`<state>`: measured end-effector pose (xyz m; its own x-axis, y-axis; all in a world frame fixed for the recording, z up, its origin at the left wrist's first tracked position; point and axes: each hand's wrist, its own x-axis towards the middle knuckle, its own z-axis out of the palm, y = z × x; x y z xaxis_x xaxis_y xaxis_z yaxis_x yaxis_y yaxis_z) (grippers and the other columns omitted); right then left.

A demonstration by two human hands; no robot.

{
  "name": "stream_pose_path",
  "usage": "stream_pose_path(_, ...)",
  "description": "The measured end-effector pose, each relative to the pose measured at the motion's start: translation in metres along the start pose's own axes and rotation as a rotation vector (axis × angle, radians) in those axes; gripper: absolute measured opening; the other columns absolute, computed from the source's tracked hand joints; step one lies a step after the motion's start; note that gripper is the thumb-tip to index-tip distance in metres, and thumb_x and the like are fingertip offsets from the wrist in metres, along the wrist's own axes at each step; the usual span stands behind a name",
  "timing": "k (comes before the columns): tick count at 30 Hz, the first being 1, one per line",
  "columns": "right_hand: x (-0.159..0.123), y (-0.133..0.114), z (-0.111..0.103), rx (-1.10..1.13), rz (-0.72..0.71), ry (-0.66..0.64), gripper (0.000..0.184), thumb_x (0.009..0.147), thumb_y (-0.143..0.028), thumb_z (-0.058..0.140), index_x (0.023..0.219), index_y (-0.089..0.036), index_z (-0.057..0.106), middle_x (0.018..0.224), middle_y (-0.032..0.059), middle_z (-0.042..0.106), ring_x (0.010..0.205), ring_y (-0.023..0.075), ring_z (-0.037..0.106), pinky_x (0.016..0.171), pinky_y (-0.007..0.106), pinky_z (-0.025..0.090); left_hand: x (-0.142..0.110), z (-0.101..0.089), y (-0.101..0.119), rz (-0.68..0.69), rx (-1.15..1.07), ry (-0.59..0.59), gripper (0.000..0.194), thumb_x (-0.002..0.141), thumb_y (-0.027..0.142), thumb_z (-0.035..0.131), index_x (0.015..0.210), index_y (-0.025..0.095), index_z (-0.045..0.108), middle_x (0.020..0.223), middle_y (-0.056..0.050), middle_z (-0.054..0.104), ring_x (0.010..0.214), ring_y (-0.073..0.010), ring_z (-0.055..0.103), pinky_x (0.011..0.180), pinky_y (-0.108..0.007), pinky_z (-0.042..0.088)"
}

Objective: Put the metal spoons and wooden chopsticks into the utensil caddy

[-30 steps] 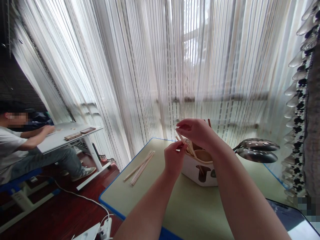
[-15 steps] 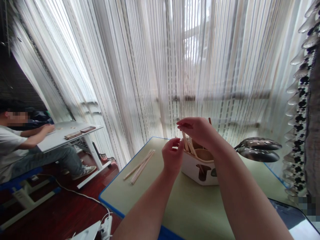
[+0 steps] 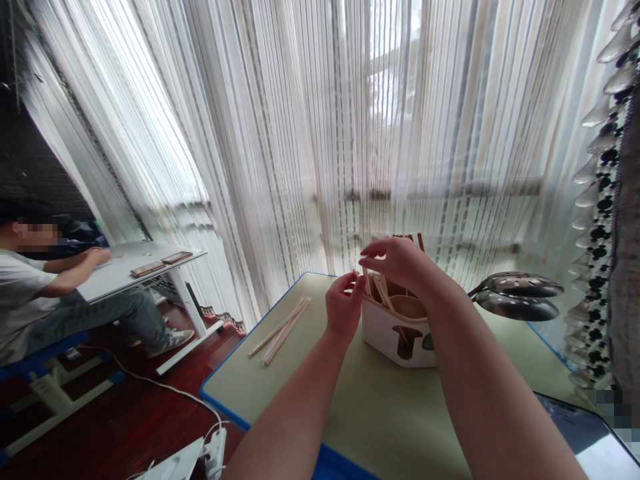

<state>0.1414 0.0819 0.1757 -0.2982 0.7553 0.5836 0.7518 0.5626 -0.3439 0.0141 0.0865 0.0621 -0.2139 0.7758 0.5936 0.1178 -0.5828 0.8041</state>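
Note:
A white utensil holder stands on the green table with a blue rim. Wooden chopsticks and a wooden spoon stick up out of it. My right hand hovers over the holder's top, fingers pinched on the chopsticks' upper ends. My left hand is just left of the holder, fingers curled against the same chopsticks. Several loose chopsticks lie flat on the table's left part.
Two metal ladles jut out to the right of the holder. White string curtains hang behind the table. A person sits at a white desk at far left. A power strip and cable lie on the dark floor.
Both hands have sunk slightly toward the holder and the chopsticks stand lower in it. The left hand's fingers moved closer to the sticks.

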Motion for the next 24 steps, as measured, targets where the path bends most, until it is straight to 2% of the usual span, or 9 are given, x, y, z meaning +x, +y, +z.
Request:
stream_pose_path(3, -0.001, 0.000, -0.001, -0.035, 0.013, -0.022, 0.019, 0.075, -0.034, 0.060, 0.082, -0.022, 0.073, 0.076, 0.0036, 0.071, 0.068, 0.0169, 0.062, 0.059, 0.027, 0.044, -0.001, 0.000, 0.004, 0.011, 0.022, -0.013, 0.036, 0.078, 0.046, 0.058, 0.090, 0.013, 0.067, 0.082, -0.008, 0.067, 0.072, -0.0147, 0.060, 0.061, -0.024, 0.048)
stream_pose_path(10, -0.003, -0.007, 0.001, 0.034, 0.031, -0.074, 0.022, 0.076, -0.021, 0.056, 0.092, -0.022, 0.072, 0.077, 0.0031, 0.071, 0.066, 0.0148, 0.063, 0.060, 0.026, 0.046, -0.001, 0.001, 0.002, -0.024, 0.056, -0.024, 0.036, 0.075, 0.046, 0.060, 0.087, 0.014, 0.069, 0.076, -0.007, 0.068, 0.064, -0.0139, 0.060, 0.055, -0.023, 0.045)
stream_pose_path(17, 0.000, -0.009, 0.008, 0.097, 0.048, -0.075, 0.019, 0.073, -0.029, 0.062, 0.087, -0.022, 0.072, 0.074, 0.0019, 0.070, 0.062, 0.0134, 0.062, 0.058, 0.025, 0.045, 0.000, 0.001, -0.007, -0.003, 0.100, -0.056, 0.030, 0.074, 0.042, 0.062, 0.083, 0.015, 0.071, 0.070, -0.003, 0.067, 0.054, -0.0103, 0.052, 0.052, -0.022, 0.040)
stream_pose_path(24, -0.004, -0.007, 0.006, 0.043, 0.010, -0.033, 0.024, 0.075, -0.041, 0.059, 0.081, -0.022, 0.072, 0.075, 0.0032, 0.070, 0.064, 0.0151, 0.061, 0.055, 0.026, 0.044, 0.000, -0.001, 0.002, 0.011, 0.077, -0.007, 0.030, 0.077, 0.042, 0.059, 0.081, 0.015, 0.072, 0.069, -0.004, 0.068, 0.057, -0.0126, 0.055, 0.054, -0.023, 0.042)
